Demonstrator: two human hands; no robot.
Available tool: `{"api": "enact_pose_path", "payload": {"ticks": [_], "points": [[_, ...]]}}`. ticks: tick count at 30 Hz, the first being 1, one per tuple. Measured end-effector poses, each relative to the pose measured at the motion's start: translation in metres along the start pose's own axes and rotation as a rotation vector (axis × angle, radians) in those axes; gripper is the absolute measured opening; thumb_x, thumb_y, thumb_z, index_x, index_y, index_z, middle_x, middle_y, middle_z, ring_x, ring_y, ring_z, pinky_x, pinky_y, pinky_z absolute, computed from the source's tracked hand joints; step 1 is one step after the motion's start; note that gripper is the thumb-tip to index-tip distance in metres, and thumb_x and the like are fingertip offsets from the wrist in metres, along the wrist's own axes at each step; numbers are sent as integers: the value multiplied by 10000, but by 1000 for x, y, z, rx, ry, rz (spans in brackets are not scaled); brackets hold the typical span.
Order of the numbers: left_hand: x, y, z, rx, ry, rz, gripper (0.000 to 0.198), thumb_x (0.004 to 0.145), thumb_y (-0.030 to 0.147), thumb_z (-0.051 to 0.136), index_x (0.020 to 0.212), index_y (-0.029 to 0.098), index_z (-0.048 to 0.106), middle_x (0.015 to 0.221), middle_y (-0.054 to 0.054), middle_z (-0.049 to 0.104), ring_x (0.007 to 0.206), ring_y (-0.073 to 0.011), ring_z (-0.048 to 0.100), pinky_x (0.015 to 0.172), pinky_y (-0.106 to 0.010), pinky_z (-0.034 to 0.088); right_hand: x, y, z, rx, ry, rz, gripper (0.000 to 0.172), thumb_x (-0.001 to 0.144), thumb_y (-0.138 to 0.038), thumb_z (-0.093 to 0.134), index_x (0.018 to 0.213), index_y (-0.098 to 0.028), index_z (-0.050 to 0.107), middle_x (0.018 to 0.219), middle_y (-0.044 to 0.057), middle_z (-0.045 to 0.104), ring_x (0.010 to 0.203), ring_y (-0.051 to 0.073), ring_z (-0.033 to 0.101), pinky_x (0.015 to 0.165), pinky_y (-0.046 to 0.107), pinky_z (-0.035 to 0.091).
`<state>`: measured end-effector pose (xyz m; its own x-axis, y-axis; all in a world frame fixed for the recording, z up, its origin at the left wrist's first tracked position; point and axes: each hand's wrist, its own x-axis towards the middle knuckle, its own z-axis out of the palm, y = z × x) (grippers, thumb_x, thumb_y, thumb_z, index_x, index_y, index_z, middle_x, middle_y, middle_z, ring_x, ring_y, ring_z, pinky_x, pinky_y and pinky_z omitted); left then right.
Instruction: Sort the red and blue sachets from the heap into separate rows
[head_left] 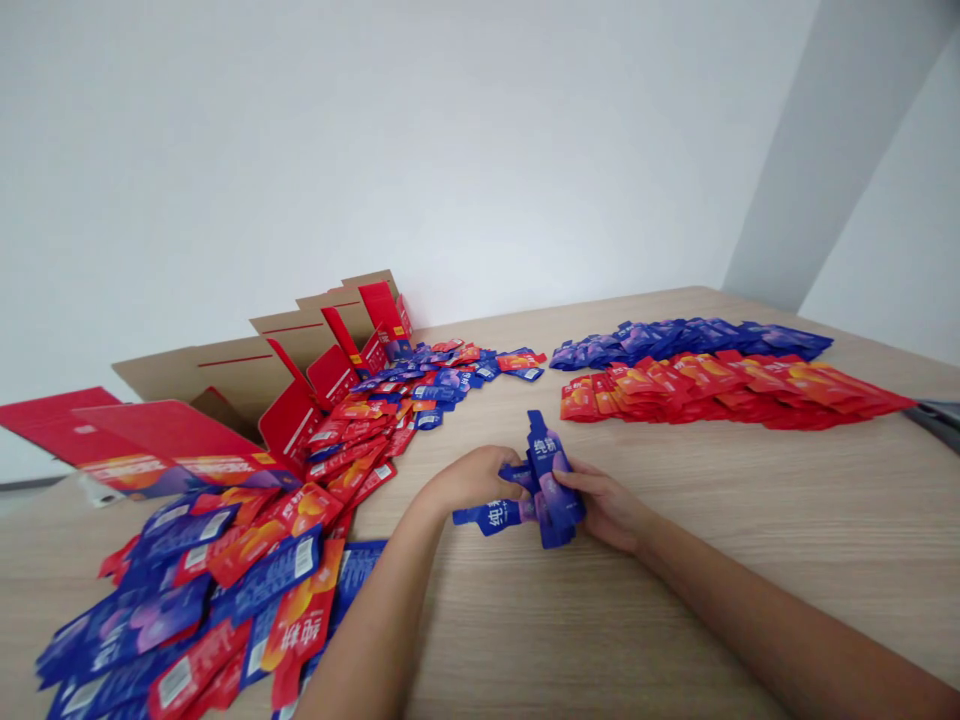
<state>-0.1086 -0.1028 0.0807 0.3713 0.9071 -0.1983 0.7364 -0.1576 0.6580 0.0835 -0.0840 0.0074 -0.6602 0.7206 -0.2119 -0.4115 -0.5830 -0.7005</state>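
Note:
My left hand (472, 480) and my right hand (607, 505) meet at the middle of the wooden table (750, 530), both closed on a small bunch of blue pouches (544, 485). One pouch points up and away; another (495, 516) sticks out to the left under my left hand. A mixed heap of red and blue pouches (247, 570) spreads along the left side, just beside my left forearm.
Sorted rows lie at the back right: blue pouches (690, 340) behind, red pouches (735, 390) in front. Flat red cartons and brown cardboard (225, 400) stand along the left wall. A dark object (937, 418) shows at the right edge.

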Motion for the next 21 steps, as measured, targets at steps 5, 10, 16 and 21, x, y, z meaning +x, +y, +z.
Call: {"api": "enact_pose_path", "payload": {"ticks": [5,10,16,21], "points": [[4,-15,-2,-712,103,-43,467,773,504,582,1061,136,582,879,-88,685,807,-204,644,713,-315,496,8,1,-9,37,74,-86,164,712,-203,720,862,-191,656,722,11,705,623,153,652,665,296,535],[24,-14,33,-918,180,40,499,716,533,664,1029,148,606,1094,-109,659,1069,-236,588,914,-351,443,16,-7,-17,177,196,-195,106,745,-248,690,834,-201,659,772,13,718,718,165,665,737,311,528],[48,-16,63,-1130,448,-93,462,735,523,619,997,145,577,899,-74,704,833,-216,669,725,-339,526,9,0,-3,57,156,-226,242,663,-249,760,890,-220,680,784,4,722,684,170,649,688,288,514],[35,-19,57,-953,226,-177,465,745,530,605,1031,170,532,648,-15,671,495,-173,629,445,-268,481,12,-2,-5,87,163,-259,272,658,-289,766,899,-239,651,791,-14,716,709,173,643,712,300,509]]}}
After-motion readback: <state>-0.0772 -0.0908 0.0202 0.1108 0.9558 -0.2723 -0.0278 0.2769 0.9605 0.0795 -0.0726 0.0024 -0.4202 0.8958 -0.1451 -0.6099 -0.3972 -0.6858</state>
